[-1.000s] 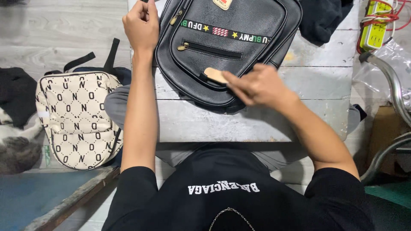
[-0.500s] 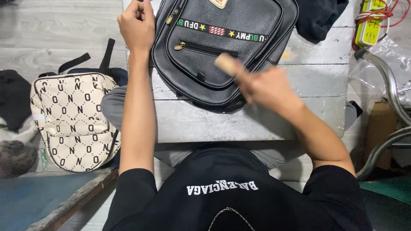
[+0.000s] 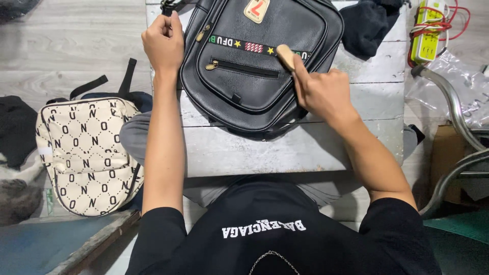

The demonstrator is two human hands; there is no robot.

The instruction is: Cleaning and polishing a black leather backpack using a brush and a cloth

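A black leather backpack (image 3: 244, 86) lies flat on a small whitewashed wooden table (image 3: 244, 150). My left hand (image 3: 164, 43) is closed on the bag's upper left edge, near its strap. My right hand (image 3: 321, 91) grips a wooden-handled brush (image 3: 286, 55) and presses it against the bag's right side, beside the coloured stripe and just above the front zip pocket. The brush's bristles are hidden under my fingers.
A cream patterned backpack (image 3: 86, 153) sits on the floor at left, with dark cloth beside it. A black cloth (image 3: 367, 23) lies on the table's far right. A yellow-green power strip with red wires (image 3: 427, 30), a clear plastic bag and metal tubing (image 3: 453, 107) stand at right.
My right hand has slid the brush up and to the right across the bag's front, from the lower pocket area to the stripe. The left hand kept its hold.
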